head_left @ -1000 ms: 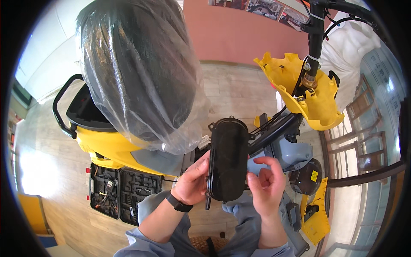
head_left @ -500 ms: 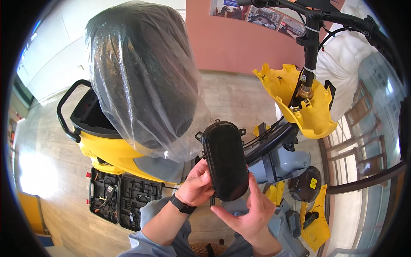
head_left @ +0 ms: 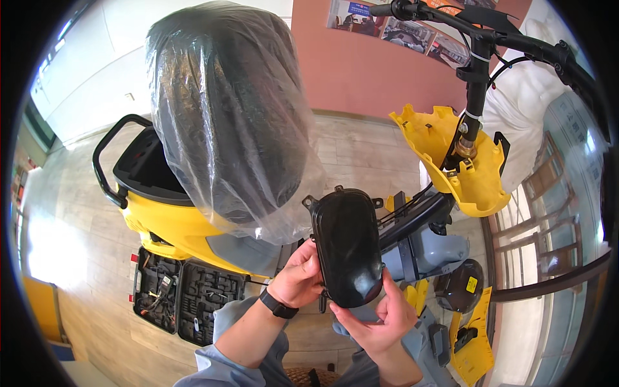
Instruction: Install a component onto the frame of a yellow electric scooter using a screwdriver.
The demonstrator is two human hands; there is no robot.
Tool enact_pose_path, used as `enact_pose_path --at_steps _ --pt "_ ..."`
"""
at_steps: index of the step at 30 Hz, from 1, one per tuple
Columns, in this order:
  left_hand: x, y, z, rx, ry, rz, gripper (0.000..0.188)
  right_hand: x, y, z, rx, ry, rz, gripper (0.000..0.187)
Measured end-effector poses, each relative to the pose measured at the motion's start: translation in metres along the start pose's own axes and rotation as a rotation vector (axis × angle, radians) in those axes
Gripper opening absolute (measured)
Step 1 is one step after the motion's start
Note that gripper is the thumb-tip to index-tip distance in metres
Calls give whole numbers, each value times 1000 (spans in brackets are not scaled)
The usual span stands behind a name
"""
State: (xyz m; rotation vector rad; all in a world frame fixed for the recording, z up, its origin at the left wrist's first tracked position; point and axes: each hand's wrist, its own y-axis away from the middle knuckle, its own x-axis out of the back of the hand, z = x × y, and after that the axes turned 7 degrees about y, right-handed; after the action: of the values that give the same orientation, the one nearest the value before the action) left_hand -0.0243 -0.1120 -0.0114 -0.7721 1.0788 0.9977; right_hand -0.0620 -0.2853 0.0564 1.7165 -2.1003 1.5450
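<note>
Your left hand [head_left: 298, 276] grips the left edge of the glossy black case [head_left: 349, 245] between your hands, but your right hand [head_left: 385, 324] only pinches its lower end, so the smooth shell could slip if either grip loosens.

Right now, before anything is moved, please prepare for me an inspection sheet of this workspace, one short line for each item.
Surface: pale wood-look floor.
Job's things: black oblong housing with mounting tabs, held up above the floor.
Clutter: open black tool case at left; loose yellow panel at right.
Hands: left hand grips the housing's left edge; right hand is at its lower right, firmness unclear.
Cables: thin black cables beside the frame tube.
Surroundings: pink wall, plastic-wrapped dark object.
</note>
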Motion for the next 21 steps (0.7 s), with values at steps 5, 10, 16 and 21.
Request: enact_pose_path --at_steps 5,10,16,21 --pt "1 0 3 -34 -1 23 98 -4 2 1 2 17 10 89" --pt "-4 0 8 -19 11 -37 99 -2 -3 -5 -7 25 -30 78" --pt "-30 -9 12 4 63 -184 99 -3 3 -2 -30 8 -24 76" --pt "-31 -7 11 4 93 -174 97 -4 0 -3 -23 14 -8 76"
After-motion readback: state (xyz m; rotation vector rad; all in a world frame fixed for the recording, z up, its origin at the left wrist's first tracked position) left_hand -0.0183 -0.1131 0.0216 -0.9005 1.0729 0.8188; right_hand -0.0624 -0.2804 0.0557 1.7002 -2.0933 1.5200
